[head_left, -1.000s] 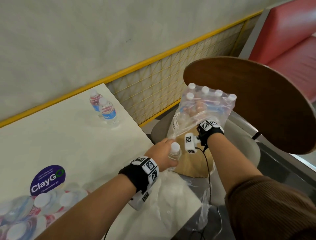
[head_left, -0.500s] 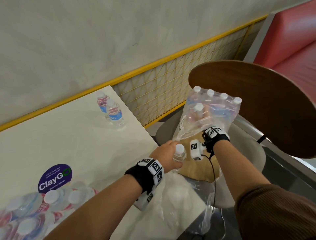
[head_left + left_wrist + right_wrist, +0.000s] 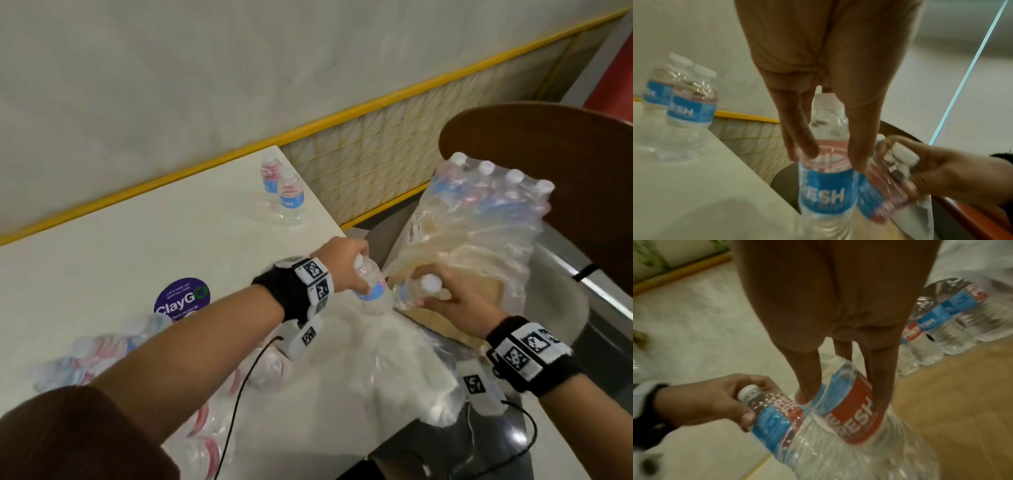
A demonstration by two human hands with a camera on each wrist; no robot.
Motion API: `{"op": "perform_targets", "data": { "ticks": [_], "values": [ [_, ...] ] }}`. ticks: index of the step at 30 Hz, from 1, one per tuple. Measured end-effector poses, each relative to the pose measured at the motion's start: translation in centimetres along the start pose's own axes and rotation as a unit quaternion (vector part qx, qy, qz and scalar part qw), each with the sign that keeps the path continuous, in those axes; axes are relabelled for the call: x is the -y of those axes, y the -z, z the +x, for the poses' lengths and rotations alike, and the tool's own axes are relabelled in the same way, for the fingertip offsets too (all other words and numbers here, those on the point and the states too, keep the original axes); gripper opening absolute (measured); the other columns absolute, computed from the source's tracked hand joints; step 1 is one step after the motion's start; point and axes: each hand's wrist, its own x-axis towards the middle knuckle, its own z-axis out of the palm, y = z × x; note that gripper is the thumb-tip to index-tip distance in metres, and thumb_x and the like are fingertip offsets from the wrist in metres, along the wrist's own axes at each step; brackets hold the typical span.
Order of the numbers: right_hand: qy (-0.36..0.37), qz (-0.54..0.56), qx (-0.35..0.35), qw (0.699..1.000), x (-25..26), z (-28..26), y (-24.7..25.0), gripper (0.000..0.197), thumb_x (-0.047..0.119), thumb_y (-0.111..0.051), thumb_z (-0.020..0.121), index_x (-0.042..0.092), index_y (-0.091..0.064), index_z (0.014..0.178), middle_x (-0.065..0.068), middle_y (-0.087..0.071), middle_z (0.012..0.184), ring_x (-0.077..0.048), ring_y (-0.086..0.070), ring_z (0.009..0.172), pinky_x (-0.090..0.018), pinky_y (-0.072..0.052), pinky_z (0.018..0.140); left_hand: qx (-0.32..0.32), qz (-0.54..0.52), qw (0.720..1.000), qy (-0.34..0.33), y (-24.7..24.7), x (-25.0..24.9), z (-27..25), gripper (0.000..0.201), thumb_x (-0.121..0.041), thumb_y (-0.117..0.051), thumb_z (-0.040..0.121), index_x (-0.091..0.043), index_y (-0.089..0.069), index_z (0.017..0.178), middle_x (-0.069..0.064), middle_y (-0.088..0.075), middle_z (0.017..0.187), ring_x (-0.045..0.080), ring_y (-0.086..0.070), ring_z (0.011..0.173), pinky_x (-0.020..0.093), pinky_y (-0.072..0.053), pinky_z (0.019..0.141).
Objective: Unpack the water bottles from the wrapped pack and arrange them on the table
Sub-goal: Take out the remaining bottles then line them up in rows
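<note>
Near the middle of the head view, the left hand (image 3: 342, 263) grips a small clear plastic water bottle with a white cap and blue label (image 3: 368, 286), its fingers (image 3: 807, 146) and thumb curled down around the bottle's shoulder. This bottle stands roughly upright at the right edge of the pale tabletop (image 3: 137, 246), over crumpled clear plastic wrap (image 3: 387, 363) that spills across the tabletop's lower right corner.

Just to its right, the right hand (image 3: 455, 301) holds a second clear water bottle with a red and blue label (image 3: 419, 291), tilted, with its white cap pointing toward the lower right of the frame. In the right wrist view the fingers (image 3: 879, 386) and thumb clamp this bottle's labelled body from either side. The two bottles lie side by side, close to touching; whether they actually meet cannot be told.

Above the right hand, in the right half of the head view, the shrink-wrapped pack of water bottles (image 3: 486, 205) sits on a round chair seat with a brown wooden back (image 3: 548, 144), several white caps showing along its top.

In the upper middle of the frame, two upright blue-labelled water bottles (image 3: 286, 195) stand close together near the tabletop's far corner. A purple round "ClayGo" sticker (image 3: 181, 299) lies left of centre, and more wrapped bottles (image 3: 102, 349) lie at the lower left.
</note>
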Motion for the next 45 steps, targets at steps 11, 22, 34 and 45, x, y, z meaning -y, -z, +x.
{"op": "perform_targets", "data": {
  "ticks": [11, 22, 34, 45],
  "values": [
    [0.07, 0.007, 0.319, 0.945, 10.3, -6.1, -8.9, 0.036, 0.018, -0.071, 0.082, 0.024, -0.057, 0.115, 0.011, -0.056, 0.122, -0.008, -0.053, 0.113, -0.004, -0.042, 0.08, 0.045, 0.18, 0.979, 0.088, 4.7, 7.4, -4.1, 0.057, -0.028, -0.083, 0.064, -0.007, -0.055, 0.109, 0.01, -0.061, 0.103, 0.029, -0.061, 0.098, 0.03, -0.044, 0.069],
    [0.148, -0.04, 0.428, 0.891, 16.8, -6.5, -19.7, 0.046, 0.009, -0.069, 0.08, 0.017, -0.056, 0.123, -0.004, -0.053, 0.128, -0.02, -0.048, 0.117, -0.004, -0.034, 0.084, 0.117, 0.27, 0.947, 0.127, 5.4, 12.5, -6.2, 0.041, -0.026, -0.081, 0.066, -0.023, -0.056, 0.097, 0.004, -0.055, 0.106, 0.021, -0.054, 0.091, 0.02, -0.04, 0.069],
    [0.045, -0.058, 0.394, 0.916, 16.5, -6.5, -17.7, 0.067, 0.03, -0.069, 0.083, 0.034, -0.035, 0.141, 0.004, -0.045, 0.142, -0.017, -0.05, 0.124, -0.034, -0.044, 0.104, 0.08, 0.261, 0.957, 0.094, 5.8, 7.6, -6.6, 0.044, -0.037, -0.058, 0.09, -0.008, -0.058, 0.124, 0.006, -0.057, 0.128, 0.025, -0.055, 0.117, 0.03, -0.041, 0.084],
    [-0.076, -0.06, 0.308, 0.946, 8.6, -6.0, -10.4, 0.054, 0.031, -0.068, 0.084, 0.028, -0.046, 0.133, 0.0, -0.055, 0.132, -0.017, -0.058, 0.115, -0.035, -0.048, 0.099, 0.121, 0.17, 0.977, -0.031, -1.9, -4.6, -2.0, 0.04, -0.027, -0.054, 0.091, -0.014, -0.057, 0.128, 0.012, -0.048, 0.136, 0.03, -0.052, 0.119, 0.035, -0.046, 0.097]
  ]
}}
